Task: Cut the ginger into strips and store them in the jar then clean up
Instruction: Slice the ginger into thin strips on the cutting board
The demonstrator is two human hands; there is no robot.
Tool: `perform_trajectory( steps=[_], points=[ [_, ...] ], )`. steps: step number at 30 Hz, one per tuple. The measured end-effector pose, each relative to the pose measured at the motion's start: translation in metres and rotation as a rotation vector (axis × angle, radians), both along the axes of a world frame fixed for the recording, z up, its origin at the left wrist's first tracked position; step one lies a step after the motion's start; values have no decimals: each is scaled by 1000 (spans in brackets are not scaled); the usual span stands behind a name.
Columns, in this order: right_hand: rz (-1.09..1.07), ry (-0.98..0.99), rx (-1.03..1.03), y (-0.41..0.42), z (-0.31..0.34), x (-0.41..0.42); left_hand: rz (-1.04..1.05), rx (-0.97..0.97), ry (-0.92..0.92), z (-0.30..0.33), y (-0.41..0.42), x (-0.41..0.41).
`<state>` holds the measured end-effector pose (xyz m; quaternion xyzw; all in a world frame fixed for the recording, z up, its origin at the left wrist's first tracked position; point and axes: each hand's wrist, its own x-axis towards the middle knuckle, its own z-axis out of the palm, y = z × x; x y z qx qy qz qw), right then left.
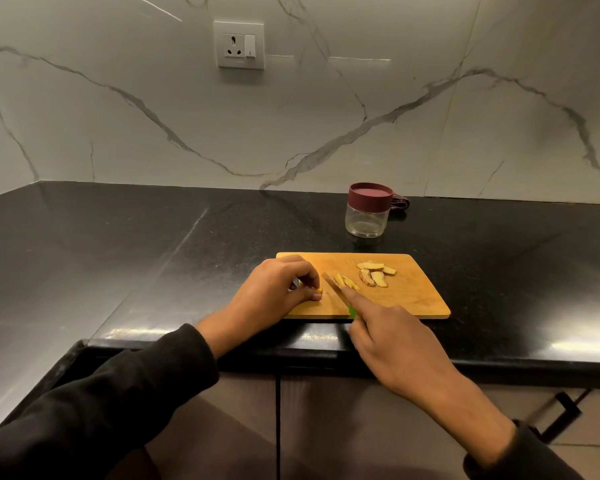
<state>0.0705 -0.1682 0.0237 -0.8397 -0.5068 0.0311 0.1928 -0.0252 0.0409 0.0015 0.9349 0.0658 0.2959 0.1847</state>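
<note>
A wooden cutting board [409,296] lies on the black counter near its front edge. My left hand [274,292] rests on the board's left end and pinches a small yellow ginger piece [318,291] between thumb and curled fingers. My right hand [395,344] grips a green-handled knife [335,285], forefinger stretched along the blade's back. The blade lies on the board beside several cut ginger strips [346,282]. Several ginger slices [374,273] are heaped further right. A clear jar [366,221] with a maroon lid on it stands behind the board.
The black counter [153,244] runs along a marble wall with a socket [239,45]. A dark object [399,203] sits behind the jar. Cabinet doors and a black handle [565,414] lie below the counter's front edge.
</note>
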Motion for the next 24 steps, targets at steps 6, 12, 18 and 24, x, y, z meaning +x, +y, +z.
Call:
perform_trajectory(
  steps=[6,12,18,24],
  points=[
    [5,4,-25,3,2,-5,-79,148,55,9,6,2],
    [25,19,-13,9,5,-9,-136,175,72,11,10,3],
    [30,-6,-5,11,6,-9,-105,116,1,3,9,1],
    [33,-5,4,13,7,-10,-105,123,-10,3,7,0]
  ],
)
